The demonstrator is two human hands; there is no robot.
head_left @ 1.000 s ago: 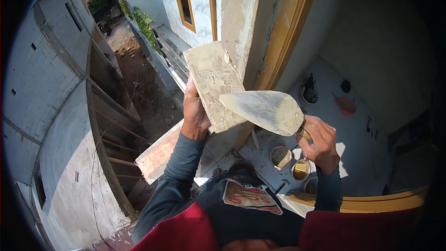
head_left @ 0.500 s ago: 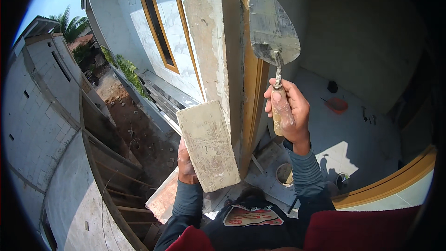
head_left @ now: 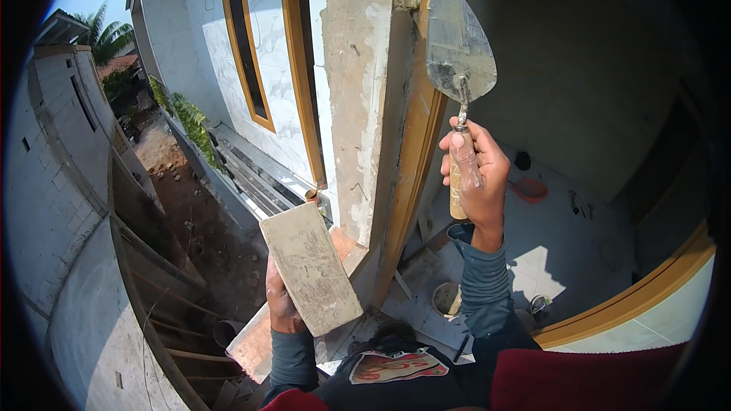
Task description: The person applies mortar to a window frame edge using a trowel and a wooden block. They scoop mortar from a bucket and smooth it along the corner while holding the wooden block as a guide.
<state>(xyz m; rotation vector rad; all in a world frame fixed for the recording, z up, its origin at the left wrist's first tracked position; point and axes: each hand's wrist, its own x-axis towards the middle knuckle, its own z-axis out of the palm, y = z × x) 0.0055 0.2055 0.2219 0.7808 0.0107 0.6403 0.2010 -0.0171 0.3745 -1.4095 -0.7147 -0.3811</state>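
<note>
My right hand (head_left: 481, 171) is wrapped round the wooden handle of a trowel (head_left: 461, 49), held upright with its rounded metal blade up and smeared with grey mortar. Lower and to the left, my left hand (head_left: 282, 301) grips a rectangular plastering float (head_left: 312, 270) from behind. The float's flat, mortar-stained face is turned toward me, hiding most of the fingers and any handle. Beyond both tools rises a narrow plastered wall end (head_left: 354, 106), rough and patchy along its right edge. Neither the trowel nor the float appears to touch it.
A wooden door frame (head_left: 422, 129) runs beside the wall end. Inside on the tiled floor are a bucket (head_left: 447, 300) and a red container (head_left: 528, 189). A reddish board (head_left: 255, 346) lies below my left forearm. Outside, a drop falls to a dirt strip (head_left: 183, 190) beside a block wall (head_left: 57, 160).
The float has shifted left and down, away from the wall end. My view has turned slightly, showing more of the wall end; the trowel stays raised in my right hand.
</note>
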